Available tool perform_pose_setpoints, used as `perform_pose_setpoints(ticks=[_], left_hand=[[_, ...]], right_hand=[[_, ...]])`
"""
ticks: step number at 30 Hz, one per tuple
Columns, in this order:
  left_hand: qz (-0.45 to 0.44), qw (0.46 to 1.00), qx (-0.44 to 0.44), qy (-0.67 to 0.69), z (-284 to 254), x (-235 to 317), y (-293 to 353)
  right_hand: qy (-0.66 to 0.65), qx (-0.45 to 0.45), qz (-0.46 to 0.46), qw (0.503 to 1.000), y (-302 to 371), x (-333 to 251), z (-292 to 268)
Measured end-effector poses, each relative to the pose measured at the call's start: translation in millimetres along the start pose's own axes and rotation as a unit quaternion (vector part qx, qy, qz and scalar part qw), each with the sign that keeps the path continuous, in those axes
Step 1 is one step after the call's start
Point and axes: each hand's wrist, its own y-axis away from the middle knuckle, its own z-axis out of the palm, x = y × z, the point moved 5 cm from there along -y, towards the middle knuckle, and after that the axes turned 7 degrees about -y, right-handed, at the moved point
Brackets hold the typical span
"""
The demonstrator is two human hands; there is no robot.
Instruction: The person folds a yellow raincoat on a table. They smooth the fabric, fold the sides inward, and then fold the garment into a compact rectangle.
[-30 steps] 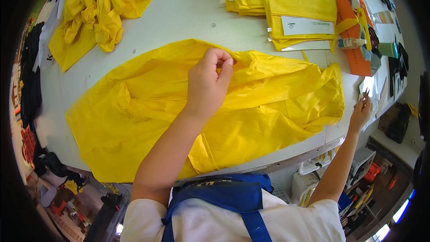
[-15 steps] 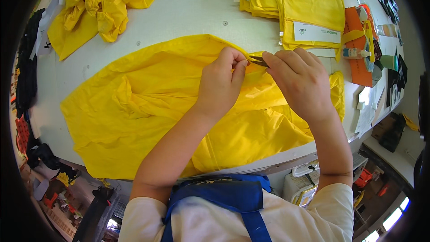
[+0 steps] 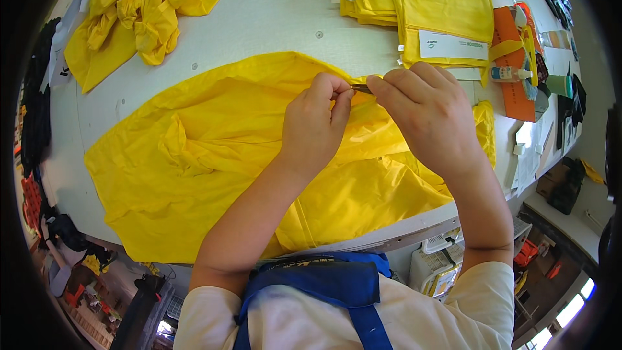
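Observation:
A large yellow fabric piece (image 3: 149,181), creased and loosely folded, is spread along the near side of the table. My left hand (image 3: 315,123) pinches its far edge between thumb and fingertips. Close on its right, my right hand (image 3: 429,113) is closed around small dark thread snips (image 3: 363,89). The blades point left and meet the fabric edge at my left fingertips, which partly cover the tips. Most of the snips' handle is hidden inside my right hand. Whether a thread lies between the blades is too small to tell.
On the white table (image 3: 259,19), a crumpled yellow cloth heap (image 3: 149,13) lies at the far left. A stack of folded yellow pieces (image 3: 440,0) with a white label is at the far right. Beside it stand an orange box (image 3: 516,97), a small bottle (image 3: 510,74) and papers (image 3: 528,155).
The snips' blades, parted before, are now together. My right hand has shifted slightly left and up, bringing them nearer my left fingertips. My left hand still pinches the fabric.

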Motion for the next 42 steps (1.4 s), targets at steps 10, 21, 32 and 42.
perform_pose_setpoints(ticks=[10,21,32,42], left_hand=[[0.006,1.0,-0.008,-0.012,1.7,-2.3,-0.1],[-0.008,1.0,-0.014,-0.006,2.3,-2.2,-5.8],[0.011,0.995,0.01,-0.096,-11.5,-21.7,-32.8],[0.079,0.962,-0.148,-0.216,44.3,-16.2,-91.8]], right_hand=[[-0.006,-0.019,0.001,1.0,-4.8,0.9,4.1],[-0.018,0.007,-0.003,1.0,-2.2,6.5,6.9],[-0.164,0.091,0.295,0.937,23.0,80.3,12.3],[-0.069,0.105,0.34,0.932,149.9,137.8,37.5]])
